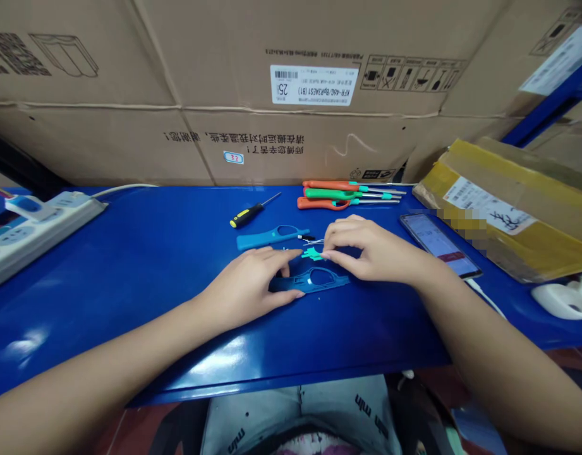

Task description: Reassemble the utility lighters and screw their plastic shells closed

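Note:
My left hand [255, 281] grips the handle end of an open blue lighter casing half [338, 279], its thumb along the near edge and the index finger stretched towards the green part. The casing lies with its hollow side up and an oval finger hole showing. Just above it, my right hand [366, 249] pinches a small bright green plastic piece [312, 254], which looks like a lighter trigger. Beyond the hands lies the other blue casing half [257, 240]. Thin metal and black parts [308, 239] rest beside it, partly hidden by my right fingers.
A yellow-and-black screwdriver [247, 215] and several orange and green long lighters [333, 194] lie farther back. On the right are a phone [435, 243], a taped carton [499, 208] and a white case [563, 300]. A power strip [44, 227] sits left. Large cardboard boxes [224, 57] wall the back.

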`<act>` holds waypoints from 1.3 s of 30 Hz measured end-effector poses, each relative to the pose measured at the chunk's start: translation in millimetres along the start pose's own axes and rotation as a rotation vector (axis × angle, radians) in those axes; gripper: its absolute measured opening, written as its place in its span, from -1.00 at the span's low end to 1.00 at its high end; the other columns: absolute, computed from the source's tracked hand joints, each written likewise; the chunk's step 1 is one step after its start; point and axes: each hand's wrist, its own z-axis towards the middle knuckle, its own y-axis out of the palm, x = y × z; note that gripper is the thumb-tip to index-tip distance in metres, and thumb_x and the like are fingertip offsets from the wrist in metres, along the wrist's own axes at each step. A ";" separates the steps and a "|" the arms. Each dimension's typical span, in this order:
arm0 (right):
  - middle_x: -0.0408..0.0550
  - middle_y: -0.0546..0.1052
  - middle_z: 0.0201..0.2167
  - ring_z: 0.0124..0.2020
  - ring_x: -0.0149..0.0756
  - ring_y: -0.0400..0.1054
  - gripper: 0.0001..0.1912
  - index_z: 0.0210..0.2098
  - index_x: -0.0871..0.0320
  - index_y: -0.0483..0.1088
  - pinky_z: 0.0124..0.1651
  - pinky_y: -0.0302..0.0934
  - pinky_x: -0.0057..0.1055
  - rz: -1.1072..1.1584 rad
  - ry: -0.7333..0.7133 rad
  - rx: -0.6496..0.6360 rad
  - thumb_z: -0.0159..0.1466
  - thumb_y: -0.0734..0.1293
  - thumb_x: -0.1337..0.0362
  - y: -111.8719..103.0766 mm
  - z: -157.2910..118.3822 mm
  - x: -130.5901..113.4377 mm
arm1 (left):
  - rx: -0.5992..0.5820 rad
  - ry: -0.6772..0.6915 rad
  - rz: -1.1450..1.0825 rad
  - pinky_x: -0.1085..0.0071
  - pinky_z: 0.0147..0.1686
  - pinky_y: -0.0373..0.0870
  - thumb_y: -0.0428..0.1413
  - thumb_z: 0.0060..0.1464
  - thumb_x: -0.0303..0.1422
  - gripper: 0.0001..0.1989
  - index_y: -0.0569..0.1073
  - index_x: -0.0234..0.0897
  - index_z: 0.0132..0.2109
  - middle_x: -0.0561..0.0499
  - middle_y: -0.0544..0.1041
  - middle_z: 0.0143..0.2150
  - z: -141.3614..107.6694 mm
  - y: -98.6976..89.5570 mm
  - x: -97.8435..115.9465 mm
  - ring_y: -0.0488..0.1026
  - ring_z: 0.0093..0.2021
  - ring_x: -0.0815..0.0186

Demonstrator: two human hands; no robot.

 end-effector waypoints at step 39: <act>-0.08 0.52 -0.27 -0.28 -0.31 0.34 -0.83 -0.23 0.14 0.41 -0.21 0.22 -0.38 0.205 0.296 -0.212 0.33 0.33 0.16 -19.4 -6.7 11.8 | 0.266 -0.227 -0.478 0.40 -0.32 0.26 -0.09 0.34 -0.36 -0.71 0.54 -0.23 -0.15 0.06 0.48 -0.25 1.2 -4.9 4.7 0.33 -0.38 0.39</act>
